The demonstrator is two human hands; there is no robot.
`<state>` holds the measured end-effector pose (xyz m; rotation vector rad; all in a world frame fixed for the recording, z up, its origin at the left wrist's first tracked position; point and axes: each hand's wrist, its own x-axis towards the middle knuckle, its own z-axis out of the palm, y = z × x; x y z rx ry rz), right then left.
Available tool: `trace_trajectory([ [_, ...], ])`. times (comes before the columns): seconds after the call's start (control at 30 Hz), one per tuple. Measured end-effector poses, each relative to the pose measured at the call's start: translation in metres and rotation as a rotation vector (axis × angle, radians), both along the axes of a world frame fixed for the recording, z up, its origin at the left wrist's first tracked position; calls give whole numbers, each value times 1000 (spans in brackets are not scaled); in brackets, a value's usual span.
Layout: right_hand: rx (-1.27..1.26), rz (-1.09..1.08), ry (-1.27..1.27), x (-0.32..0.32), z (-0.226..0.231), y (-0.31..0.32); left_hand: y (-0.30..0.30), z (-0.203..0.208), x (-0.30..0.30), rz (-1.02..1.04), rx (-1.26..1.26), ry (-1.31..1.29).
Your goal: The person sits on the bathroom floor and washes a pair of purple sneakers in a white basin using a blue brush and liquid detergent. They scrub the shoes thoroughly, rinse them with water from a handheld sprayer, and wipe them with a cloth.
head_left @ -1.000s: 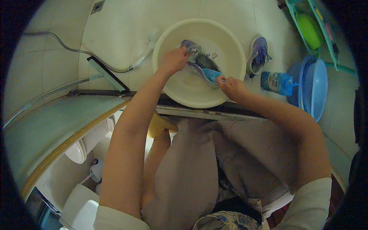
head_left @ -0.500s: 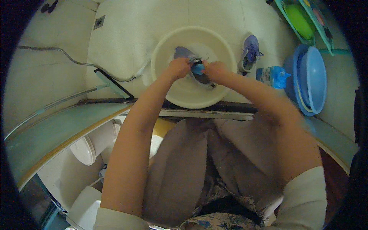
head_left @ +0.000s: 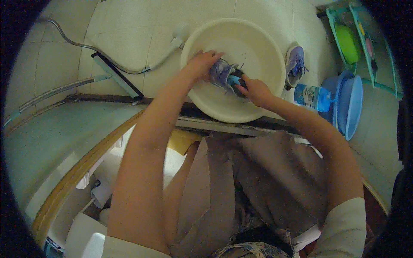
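Two hands: both mine, bare, at work inside one pale round basin [head_left: 256, 41].
Left hand [head_left: 202, 67]: laid over the far-left end of a purple-grey shoe [head_left: 220, 74]; fingers mostly extended, a little apart. Thumb hidden, so I cannot tell how firmly I have it.
Right hand [head_left: 259, 92]: fingers curled closed on a blue brush [head_left: 233, 80], at the shoe's opening. Part of the brush is out of sight.
Shoe in basin: lies slanted between my hands, opening toward my right. Cannot tell whether its sole touches the bottom.
Other shoe [head_left: 295, 64]: purple, laced, on the tiled floor [head_left: 129, 28], just right of the basin.
Right of that: blue bottle [head_left: 312, 98] near the shoe, next to blue basins [head_left: 353, 107], nested and tipped on their sides.
Upper right: turquoise rack [head_left: 333, 23] with a bright green item [head_left: 346, 45] in it.
Left of basin: white shower head [head_left: 180, 31] near the rim, its hose [head_left: 81, 45] curving away over the tiles; squeegee [head_left: 117, 75] with a dark blade, near the door sill.
Near side: brown-grey cloth [head_left: 211, 185] over my lap, pale sleeves on both arms.
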<state>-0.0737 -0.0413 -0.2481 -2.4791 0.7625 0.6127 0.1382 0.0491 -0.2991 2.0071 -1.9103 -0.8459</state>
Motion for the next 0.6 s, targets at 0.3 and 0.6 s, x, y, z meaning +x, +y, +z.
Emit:
trace_trajectory([
  [0.3,-126,369,-33,3,21,5,5,-17,13,-245,27,-191],
  [0.6,-278,519,-143,14,-11,-6,-7,-23,10,-145,17,-96],
])
